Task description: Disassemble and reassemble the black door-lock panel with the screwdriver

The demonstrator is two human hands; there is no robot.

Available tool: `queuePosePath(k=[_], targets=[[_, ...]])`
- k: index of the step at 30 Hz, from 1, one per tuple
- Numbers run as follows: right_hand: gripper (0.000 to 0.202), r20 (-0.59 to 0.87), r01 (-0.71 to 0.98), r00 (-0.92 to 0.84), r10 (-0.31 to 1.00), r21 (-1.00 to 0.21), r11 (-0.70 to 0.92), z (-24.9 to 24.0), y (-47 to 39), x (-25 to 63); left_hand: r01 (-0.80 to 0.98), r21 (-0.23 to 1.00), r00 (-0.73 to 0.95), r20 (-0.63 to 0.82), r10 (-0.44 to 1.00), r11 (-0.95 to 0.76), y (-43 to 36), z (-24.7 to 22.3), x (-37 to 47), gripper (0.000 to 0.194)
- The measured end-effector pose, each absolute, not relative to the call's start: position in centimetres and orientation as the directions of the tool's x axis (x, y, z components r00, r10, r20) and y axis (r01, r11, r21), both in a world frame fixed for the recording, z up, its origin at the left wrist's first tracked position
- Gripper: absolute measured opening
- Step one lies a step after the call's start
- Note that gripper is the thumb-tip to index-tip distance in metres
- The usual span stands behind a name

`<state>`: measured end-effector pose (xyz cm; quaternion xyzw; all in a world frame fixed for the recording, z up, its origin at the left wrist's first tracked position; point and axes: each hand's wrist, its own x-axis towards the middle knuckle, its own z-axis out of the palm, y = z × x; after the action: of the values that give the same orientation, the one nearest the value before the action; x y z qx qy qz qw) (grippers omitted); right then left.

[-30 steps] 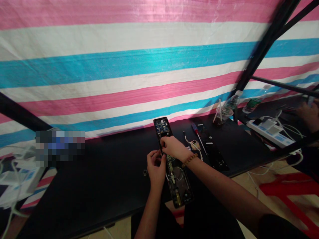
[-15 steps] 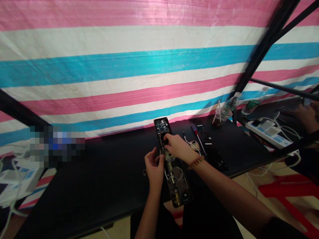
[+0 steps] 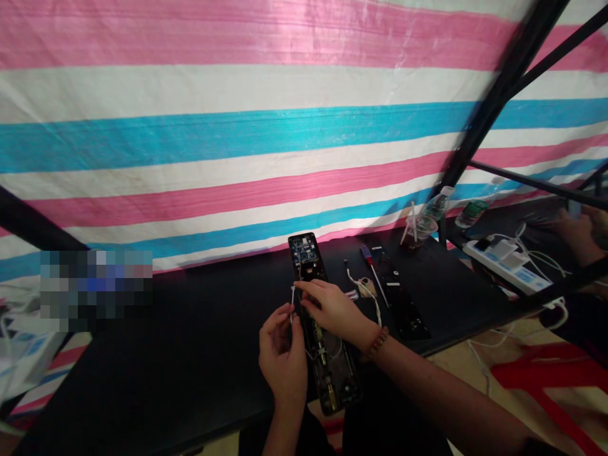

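Note:
A long black device casing (image 3: 354,373) lies opened on the table, with a blue circuit board (image 3: 304,251) at its far end and brass-coloured parts nearer me. Along its left side, a thin white cable (image 3: 293,297) with a small white connector is raised. My left hand (image 3: 284,354) is closed on the cable's lower part in a pinch. Bent over the casing's middle, my right hand (image 3: 335,310) has its index fingertip at the connector end, its fingers drawn in around it; the exact grip is small and partly hidden.
Right of the casing lie a screwdriver (image 3: 373,263), a black cover panel (image 3: 403,304) and a small part with white wires (image 3: 367,288). A plastic cup (image 3: 418,231) and a bottle (image 3: 439,201) stand behind. A power strip (image 3: 508,263) and another person's hand (image 3: 572,228) are farther right.
My right hand has moved from the casing's inside toward its left edge. My left hand has come slightly nearer to me, and the white cable now shows raised between the hands.

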<state>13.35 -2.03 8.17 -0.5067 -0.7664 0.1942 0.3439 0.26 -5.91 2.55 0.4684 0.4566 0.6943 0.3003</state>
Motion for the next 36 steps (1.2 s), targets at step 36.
queuePosePath(k=[36], targets=[[0.012, 0.390, 0.745, -0.332, 0.859, -0.451, 0.492, 8.8, 8.2, 14.3, -0.089, 0.993, -0.057, -0.087, 0.995, 0.081, -5.9, 0.2, 1.6, 0.076]])
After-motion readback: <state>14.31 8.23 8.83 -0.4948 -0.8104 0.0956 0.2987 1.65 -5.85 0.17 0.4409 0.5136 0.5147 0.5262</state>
